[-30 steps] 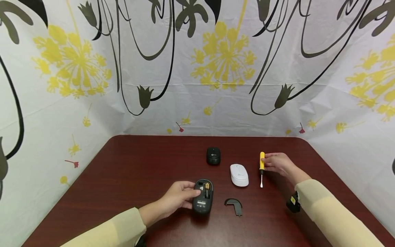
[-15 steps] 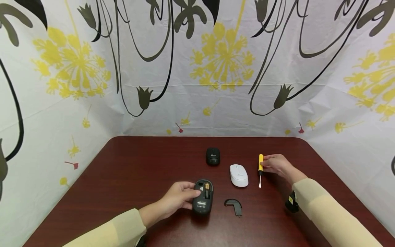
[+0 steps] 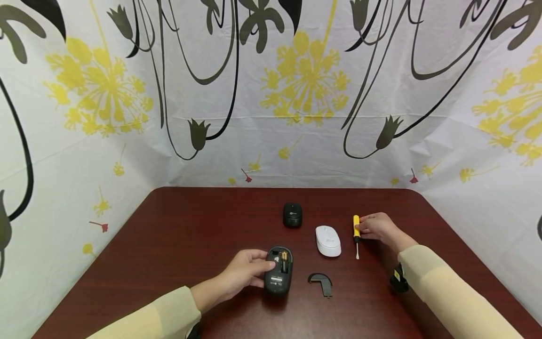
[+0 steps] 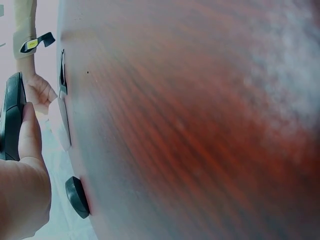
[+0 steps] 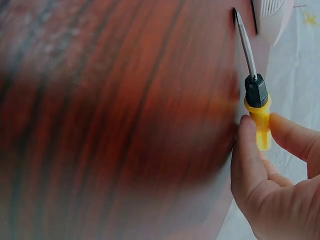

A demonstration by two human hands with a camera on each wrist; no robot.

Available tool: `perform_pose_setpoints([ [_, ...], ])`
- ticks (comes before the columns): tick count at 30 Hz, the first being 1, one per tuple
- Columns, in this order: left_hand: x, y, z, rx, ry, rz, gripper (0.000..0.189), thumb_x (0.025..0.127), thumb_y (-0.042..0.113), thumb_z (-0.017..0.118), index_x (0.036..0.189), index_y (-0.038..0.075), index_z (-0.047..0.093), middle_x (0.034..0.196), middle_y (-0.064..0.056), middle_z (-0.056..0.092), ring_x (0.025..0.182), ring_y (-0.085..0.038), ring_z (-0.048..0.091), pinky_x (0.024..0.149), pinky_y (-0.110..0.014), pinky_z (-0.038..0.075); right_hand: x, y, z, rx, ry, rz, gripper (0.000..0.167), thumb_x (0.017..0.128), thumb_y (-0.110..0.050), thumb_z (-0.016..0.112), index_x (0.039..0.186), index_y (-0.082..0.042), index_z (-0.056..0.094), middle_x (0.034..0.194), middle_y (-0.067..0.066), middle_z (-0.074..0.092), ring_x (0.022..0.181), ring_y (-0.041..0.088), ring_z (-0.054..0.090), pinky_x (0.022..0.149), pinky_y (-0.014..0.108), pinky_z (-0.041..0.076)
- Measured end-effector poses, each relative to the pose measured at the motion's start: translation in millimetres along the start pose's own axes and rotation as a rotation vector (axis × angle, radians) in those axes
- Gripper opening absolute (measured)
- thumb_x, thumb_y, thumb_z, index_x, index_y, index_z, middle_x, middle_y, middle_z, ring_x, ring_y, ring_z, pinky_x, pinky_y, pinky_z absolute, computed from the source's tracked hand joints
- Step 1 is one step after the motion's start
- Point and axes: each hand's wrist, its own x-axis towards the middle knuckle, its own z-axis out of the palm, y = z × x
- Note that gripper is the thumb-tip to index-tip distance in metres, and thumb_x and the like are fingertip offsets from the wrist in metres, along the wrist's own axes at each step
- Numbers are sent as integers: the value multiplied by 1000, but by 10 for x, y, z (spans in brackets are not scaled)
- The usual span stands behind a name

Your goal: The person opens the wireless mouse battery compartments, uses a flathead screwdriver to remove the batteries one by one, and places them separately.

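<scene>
A black computer mouse point(image 3: 278, 278) is turned underside up, its battery bay uncovered and a gold-and-black battery point(image 3: 284, 261) inside. My left hand point(image 3: 241, 273) grips this mouse by its left side, thumb over the underside. In the left wrist view the held mouse point(image 4: 12, 117) stands off the table. My right hand point(image 3: 378, 227) pinches the yellow handle of a screwdriver point(image 3: 356, 228) between thumb and fingers. Its flat tip points toward the near edge; in the right wrist view the tip is close to the tabletop. A curved black battery cover point(image 3: 324, 283) lies right of the held mouse.
A white mouse point(image 3: 328, 241) sits left of the screwdriver, and a smaller black mouse point(image 3: 292, 215) lies farther back. All are on a dark red wooden table point(image 3: 203, 221). A white patterned cloth point(image 3: 254, 103) hangs behind it.
My right hand has moved slightly left and nearer with the screwdriver. The left hand and its mouse stay where they were.
</scene>
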Motion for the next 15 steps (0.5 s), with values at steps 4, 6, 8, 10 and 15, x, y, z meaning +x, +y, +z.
perform_pose_setpoints([
  [4, 5, -4, -2, 0, 0, -2, 37, 92, 10, 65, 119, -13, 56, 102, -18, 68, 90, -25, 68, 71, -39, 59, 25, 14, 15, -39, 24, -1, 42, 92, 1, 62, 126, 19, 45, 105, 22, 56, 78, 17, 63, 77, 37, 57],
  [6, 7, -6, -4, 2, -1, -2, 37, 92, 10, 65, 119, -14, 56, 102, -18, 68, 90, -25, 68, 71, -39, 59, 34, 17, 22, -61, 33, -5, 40, 92, 0, 62, 124, 19, 46, 105, 22, 55, 78, 18, 63, 77, 36, 58],
  [8, 11, -8, -6, 1, -1, -1, 37, 92, 10, 65, 119, -14, 56, 102, -18, 68, 90, -25, 68, 71, -39, 59, 40, 15, 32, -78, 43, -6, 39, 92, 0, 62, 123, 19, 47, 105, 22, 55, 78, 18, 63, 76, 36, 58],
  [10, 13, -7, -5, 2, 0, -1, 38, 92, 10, 65, 119, -14, 56, 102, -18, 68, 90, -25, 68, 72, -39, 59, 41, 8, 39, -97, 48, -5, 39, 92, 0, 63, 122, 19, 48, 104, 23, 56, 79, 19, 63, 75, 37, 58],
  [15, 14, -6, -1, -1, 0, -1, 37, 92, 10, 65, 119, -14, 56, 102, -18, 68, 89, -25, 68, 72, -39, 59, 19, -25, 59, -137, 58, 3, 37, 91, 1, 63, 121, 19, 51, 105, 24, 57, 83, 22, 63, 76, 37, 58],
])
